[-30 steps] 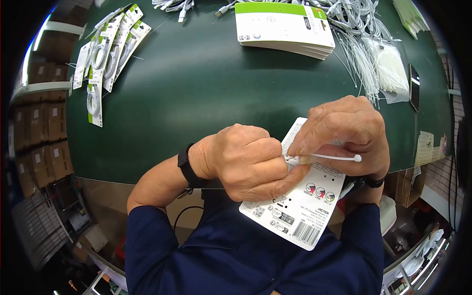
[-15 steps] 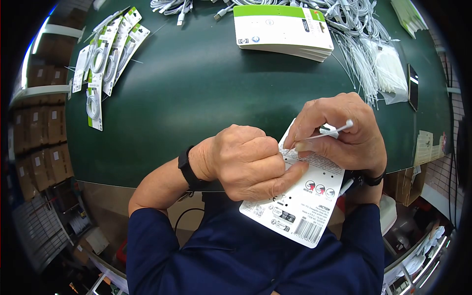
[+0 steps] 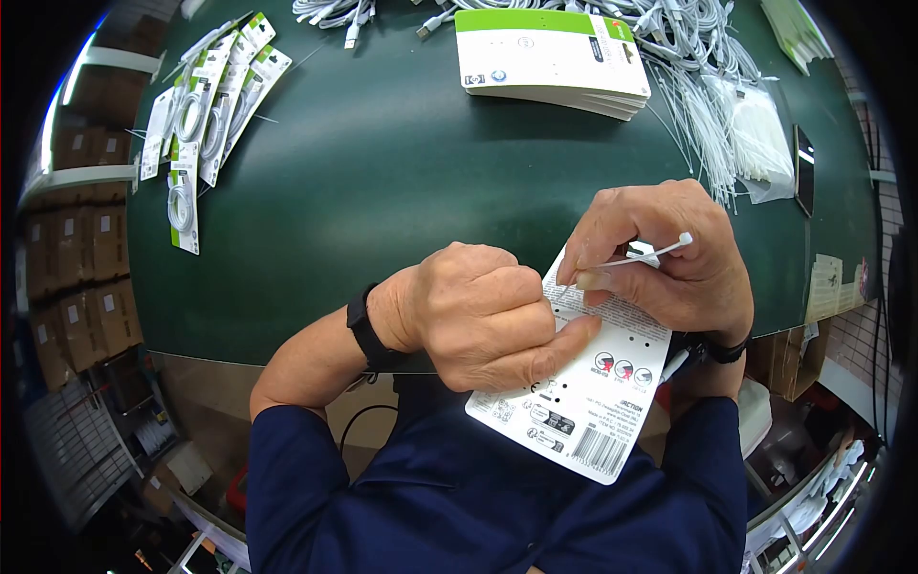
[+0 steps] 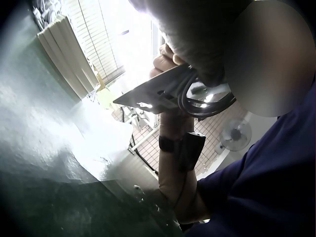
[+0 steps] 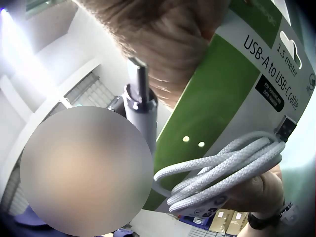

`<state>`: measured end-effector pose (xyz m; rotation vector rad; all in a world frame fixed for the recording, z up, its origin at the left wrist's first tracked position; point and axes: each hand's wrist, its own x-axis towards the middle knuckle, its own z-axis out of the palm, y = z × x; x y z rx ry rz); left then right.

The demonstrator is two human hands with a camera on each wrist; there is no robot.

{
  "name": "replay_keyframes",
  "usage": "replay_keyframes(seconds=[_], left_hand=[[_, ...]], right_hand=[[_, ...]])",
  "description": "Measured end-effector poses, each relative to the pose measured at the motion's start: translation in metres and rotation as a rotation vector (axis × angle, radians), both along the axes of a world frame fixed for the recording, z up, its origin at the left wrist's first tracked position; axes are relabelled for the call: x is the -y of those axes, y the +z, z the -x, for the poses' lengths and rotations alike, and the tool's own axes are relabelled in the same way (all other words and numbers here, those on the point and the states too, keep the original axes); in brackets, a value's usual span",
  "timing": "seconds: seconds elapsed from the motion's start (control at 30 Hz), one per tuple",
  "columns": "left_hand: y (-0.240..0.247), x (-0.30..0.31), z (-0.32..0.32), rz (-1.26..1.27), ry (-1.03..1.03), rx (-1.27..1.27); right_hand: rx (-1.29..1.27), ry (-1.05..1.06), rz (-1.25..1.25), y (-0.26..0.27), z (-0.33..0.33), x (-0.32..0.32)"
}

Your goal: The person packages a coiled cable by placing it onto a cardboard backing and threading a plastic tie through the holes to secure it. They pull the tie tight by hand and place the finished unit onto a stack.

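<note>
A printed cardboard card [image 3: 598, 435] is held up between both hands, its barcode side facing the head camera. My left hand [image 3: 488, 316] grips it from the left with curled fingers. On the card's green-and-white front, in the right wrist view, lies a coiled white braided USB cable [image 5: 224, 170], with one metal plug [image 5: 138, 81] sticking out past the card's edge. Thumb and index finger of my right hand [image 3: 674, 258] pinch a thin white cable tie [image 3: 660, 255] close over the card's back. The tie's head points up to the right.
Carded cables [image 3: 206, 105] lie at the table's left. A stack of cards [image 3: 550, 57] sits at the back, beside loose white cables [image 3: 688, 38]. Loose cable ties [image 3: 693, 129], a bag of ties [image 3: 760, 139] and a phone [image 3: 804, 172] lie on the right.
The cable tie's head end has swung upward, with my right hand turning slightly. The left hand has stayed almost still on the card.
</note>
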<state>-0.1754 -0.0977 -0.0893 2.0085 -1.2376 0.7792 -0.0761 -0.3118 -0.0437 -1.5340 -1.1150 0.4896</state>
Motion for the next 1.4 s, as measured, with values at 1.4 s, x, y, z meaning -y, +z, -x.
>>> replay_keyframes(seconds=[1.4], left_hand=[[0.005,0.042,-0.072,1.359,0.243,-0.727]], right_hand=[[1.143,-0.597,-0.178,-0.024,0.0,-0.023]])
